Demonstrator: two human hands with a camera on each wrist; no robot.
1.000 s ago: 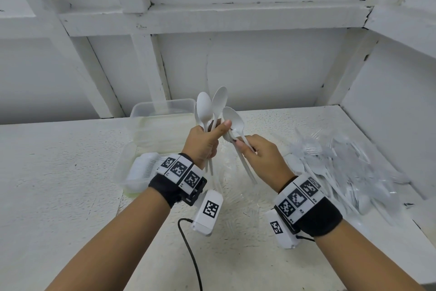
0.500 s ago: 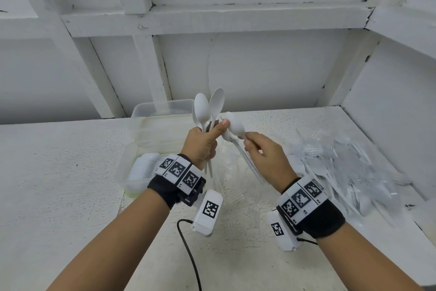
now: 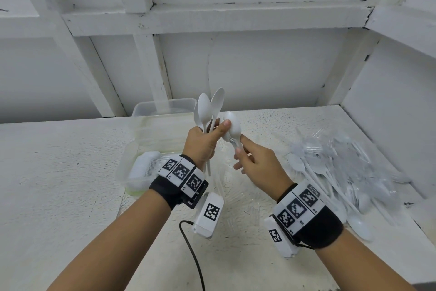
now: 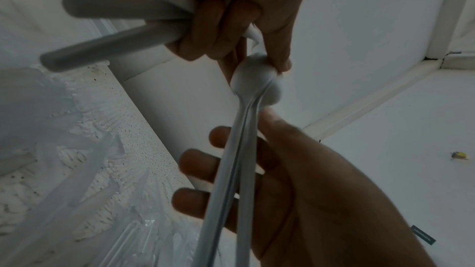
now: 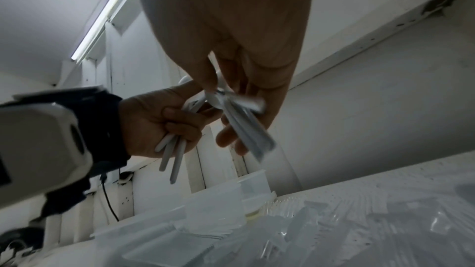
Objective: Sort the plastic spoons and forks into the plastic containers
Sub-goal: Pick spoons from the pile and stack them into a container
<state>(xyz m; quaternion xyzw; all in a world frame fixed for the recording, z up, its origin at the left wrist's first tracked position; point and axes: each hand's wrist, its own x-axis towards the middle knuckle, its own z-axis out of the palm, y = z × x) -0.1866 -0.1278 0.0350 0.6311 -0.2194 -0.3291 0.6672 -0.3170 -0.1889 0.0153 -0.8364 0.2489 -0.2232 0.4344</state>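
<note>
My left hand (image 3: 205,142) grips a bundle of white plastic spoons (image 3: 208,110) by the handles, bowls up. Its thumb presses on the bowl of two more white spoons (image 3: 232,125), which my right hand (image 3: 247,161) pinches at the neck just to the right. In the left wrist view, the two spoon handles (image 4: 231,170) run down across my right hand's fingers (image 4: 195,161). A clear container (image 3: 162,107) stands behind the hands. A second container (image 3: 132,149) at the left holds white forks (image 3: 144,168).
A loose pile of clear and white cutlery (image 3: 342,168) covers the table's right side, up to the side wall. Clear plastic wrap lies on the white table (image 3: 59,184) under the hands. A black cable (image 3: 193,250) hangs from my left wrist.
My right hand has sunk slightly and tipped its two spoons in against the left thumb, which now lies on their bowl. The left hand's bundle has hardly moved.
</note>
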